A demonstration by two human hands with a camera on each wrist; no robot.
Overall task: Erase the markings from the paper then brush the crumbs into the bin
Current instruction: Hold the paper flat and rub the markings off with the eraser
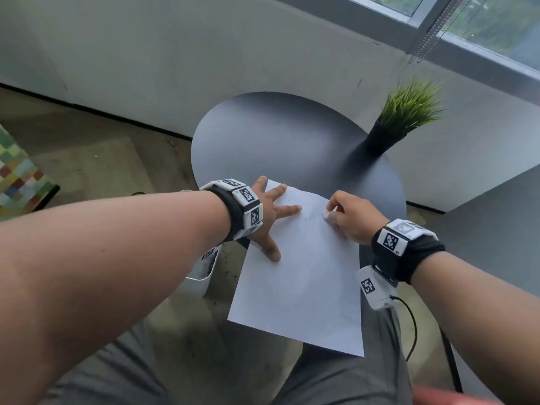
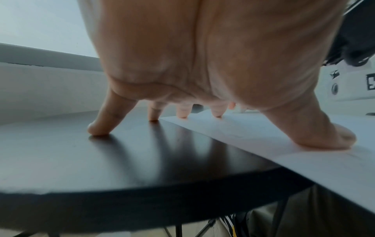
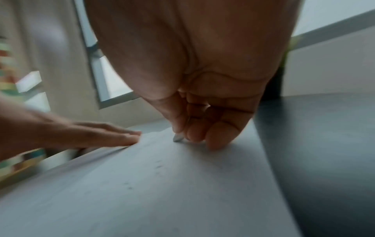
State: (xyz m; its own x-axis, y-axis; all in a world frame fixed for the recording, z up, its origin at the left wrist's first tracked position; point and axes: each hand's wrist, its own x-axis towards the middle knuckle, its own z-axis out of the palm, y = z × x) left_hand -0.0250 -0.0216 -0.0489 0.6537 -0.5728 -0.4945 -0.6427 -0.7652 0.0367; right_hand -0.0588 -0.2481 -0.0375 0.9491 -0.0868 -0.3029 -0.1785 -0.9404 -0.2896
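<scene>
The paper (image 1: 301, 276) under my left hand (image 1: 270, 217) is thin, matt and smooth, its near end hanging stiffly past the table (image 1: 271, 135) edge. The table top looks like dark painted board, satin-smooth, and in the left wrist view it mirrors my fingers (image 2: 101, 125) faintly. The eraser (image 1: 327, 215) pinched in my right hand (image 1: 350, 217) looks like dull whitish rubber. The bin (image 1: 201, 267) below seems matt white plastic, the plant pot (image 1: 380, 140) matt black, the floor worn wood

White paper (image 1: 304, 276) — dark grey table (image 1: 277, 141)
</scene>
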